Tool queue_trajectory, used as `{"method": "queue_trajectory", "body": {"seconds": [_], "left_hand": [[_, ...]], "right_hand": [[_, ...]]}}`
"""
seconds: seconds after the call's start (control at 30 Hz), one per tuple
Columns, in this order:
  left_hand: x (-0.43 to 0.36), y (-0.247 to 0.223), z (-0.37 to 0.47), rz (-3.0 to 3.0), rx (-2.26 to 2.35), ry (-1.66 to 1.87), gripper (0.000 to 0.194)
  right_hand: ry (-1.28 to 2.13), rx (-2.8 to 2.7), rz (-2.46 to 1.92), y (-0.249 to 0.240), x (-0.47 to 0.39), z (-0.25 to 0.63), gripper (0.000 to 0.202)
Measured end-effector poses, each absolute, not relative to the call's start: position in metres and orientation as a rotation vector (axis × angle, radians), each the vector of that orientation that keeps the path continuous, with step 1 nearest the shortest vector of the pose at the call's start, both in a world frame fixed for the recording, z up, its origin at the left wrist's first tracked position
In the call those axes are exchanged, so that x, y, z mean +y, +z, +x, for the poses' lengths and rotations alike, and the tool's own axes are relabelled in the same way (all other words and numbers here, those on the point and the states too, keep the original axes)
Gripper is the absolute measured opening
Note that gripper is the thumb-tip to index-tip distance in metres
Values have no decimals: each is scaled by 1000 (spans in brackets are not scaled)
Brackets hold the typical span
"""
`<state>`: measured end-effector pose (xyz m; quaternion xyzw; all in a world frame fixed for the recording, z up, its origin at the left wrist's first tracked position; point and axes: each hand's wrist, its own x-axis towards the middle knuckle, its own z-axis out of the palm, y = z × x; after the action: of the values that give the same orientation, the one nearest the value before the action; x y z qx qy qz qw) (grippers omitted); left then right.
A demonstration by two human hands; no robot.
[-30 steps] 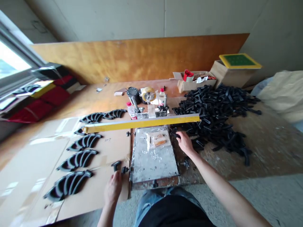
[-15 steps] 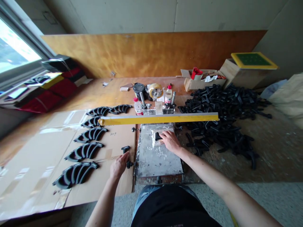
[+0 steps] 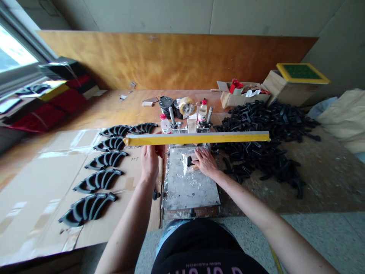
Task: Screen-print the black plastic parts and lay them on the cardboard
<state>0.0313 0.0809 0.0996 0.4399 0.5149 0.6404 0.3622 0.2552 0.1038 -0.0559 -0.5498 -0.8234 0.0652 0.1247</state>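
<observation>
Lit mainly from the upper left, through a grey-framed window [image 3: 14, 49] blown out to near white. Falls off toward the right, leaving the plain grey wall [image 3: 342, 38] dim. Spreads a soft, mottled sheen over the long orange-brown wooden panel [image 3: 171, 61]. Glares in pale patches on clear tape strips [image 3: 49, 206] across the flat brown cardboard sheet [image 3: 31, 171], and glints off wrinkled clear film [image 3: 184, 170] on the grey metal plate [image 3: 194, 194]. Swallows most detail inside the heap of black plastic parts [image 3: 256, 118]. Darkens to deep shadow at the lower left. Bends and stretches toward the edges, softening the stacked red and black boxes [image 3: 57, 110]. Reads crisper near the middle.
</observation>
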Motion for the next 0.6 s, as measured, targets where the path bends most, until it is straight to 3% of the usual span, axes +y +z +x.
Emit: {"method": "queue_trajectory", "body": {"seconds": [0.17, 0.33, 0.47, 0.6], "left_hand": [[76, 97, 31, 1097, 1345, 1639, 37], [77, 96, 32, 1085, 1300, 1645, 36], [79, 94, 31, 1070, 1273, 1627, 39], [63, 85, 18, 1126, 1369, 1523, 50]], "right_hand": [[192, -2603, -1175, -60, 87, 236, 61], [209, -2314, -1672, -55, 105, 245, 49], [274, -2080, -1728, -41, 121, 285, 26], [301, -1630, -1922, -26, 131, 343, 26]]}}
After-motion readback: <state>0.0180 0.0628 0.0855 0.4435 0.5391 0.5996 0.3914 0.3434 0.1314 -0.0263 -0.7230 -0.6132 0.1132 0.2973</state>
